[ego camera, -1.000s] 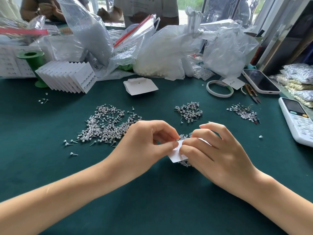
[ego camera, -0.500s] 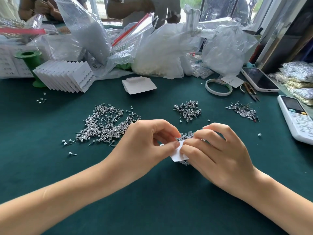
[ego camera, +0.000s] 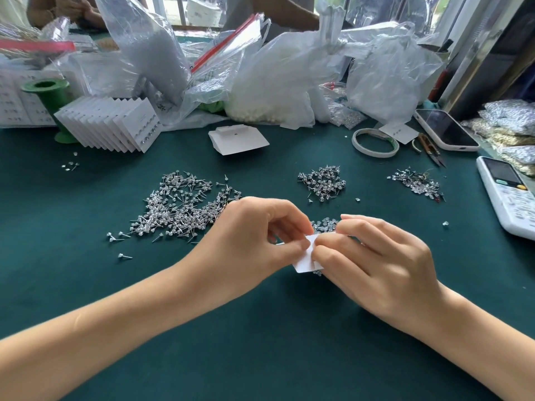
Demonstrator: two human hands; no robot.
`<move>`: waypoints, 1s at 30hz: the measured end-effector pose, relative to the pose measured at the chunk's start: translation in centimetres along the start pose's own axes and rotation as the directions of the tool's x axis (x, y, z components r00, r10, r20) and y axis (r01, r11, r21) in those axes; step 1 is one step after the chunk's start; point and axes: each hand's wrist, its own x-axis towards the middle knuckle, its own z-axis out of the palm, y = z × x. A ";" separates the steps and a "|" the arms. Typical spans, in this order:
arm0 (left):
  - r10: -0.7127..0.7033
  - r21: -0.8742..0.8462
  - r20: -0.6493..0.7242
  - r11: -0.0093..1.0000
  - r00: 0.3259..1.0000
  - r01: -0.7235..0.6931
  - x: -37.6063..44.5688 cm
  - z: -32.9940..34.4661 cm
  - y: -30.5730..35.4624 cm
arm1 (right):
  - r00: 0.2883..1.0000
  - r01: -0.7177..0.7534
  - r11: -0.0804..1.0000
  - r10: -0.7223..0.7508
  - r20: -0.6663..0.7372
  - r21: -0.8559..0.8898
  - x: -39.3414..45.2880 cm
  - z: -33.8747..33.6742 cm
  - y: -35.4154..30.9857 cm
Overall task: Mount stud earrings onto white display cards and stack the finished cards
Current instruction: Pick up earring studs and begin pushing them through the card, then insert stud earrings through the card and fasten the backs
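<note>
Both hands meet over the middle of the dark green felt-covered worktop [ego camera: 260,342], nearer the front edge. Left hand [ego camera: 246,250] pinches a small white paper display card [ego camera: 304,261] betw. thumb and forefinger at the card's left side; right hand [ego camera: 385,264] grips the same card from the right, fingertips [ego camera: 318,253] pressed on its face. Card is tilted, lower corner pointing down toward the worktop. Can't tell whether a stud is betw. the fingers; that spot is hidden.

Just behind the hands lies a small heap of clear earring backs [ego camera: 325,224]. Left of centre, a wide scatter of silver stud earrings w/ clear stones [ego camera: 182,209]; a smaller pile of studs [ego camera: 322,182] sits behind centre, and another small pile [ego camera: 417,183] toward the right edge.

Toward the back-left corner, a fanned row of finished white cards w/ mounted studs [ego camera: 115,123] stands on edge, touching a green plastic spool [ego camera: 47,94]. A loose stack of blank white cards [ego camera: 237,138] lies mid-back. Crumpled clear plastic bags [ego camera: 278,73] line the back edge. Toward the back-right: white tape roll [ego camera: 375,143], small thread snips [ego camera: 431,147], black smartphone in a white case [ego camera: 445,130]. A white remote-style handset [ego camera: 509,195] lies at the right edge.
</note>
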 end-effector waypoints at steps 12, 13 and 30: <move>-0.099 -0.124 0.120 0.986 0.988 0.113 0.7 -0.5 -0.5 | 0.999 0.052 0.998 -0.051 0.018 -0.040 0.3 -0.1 0.0; -0.113 -0.184 0.084 0.975 0.990 0.127 0.9 -0.8 -0.4 | 0.999 0.032 0.999 -0.032 0.023 -0.032 0.4 -0.1 0.1; 0.257 0.295 -0.154 0.934 0.954 -0.204 1.0 -1.0 -1.8 | 0.845 -0.508 0.857 0.515 0.143 -0.081 1.4 -0.8 1.7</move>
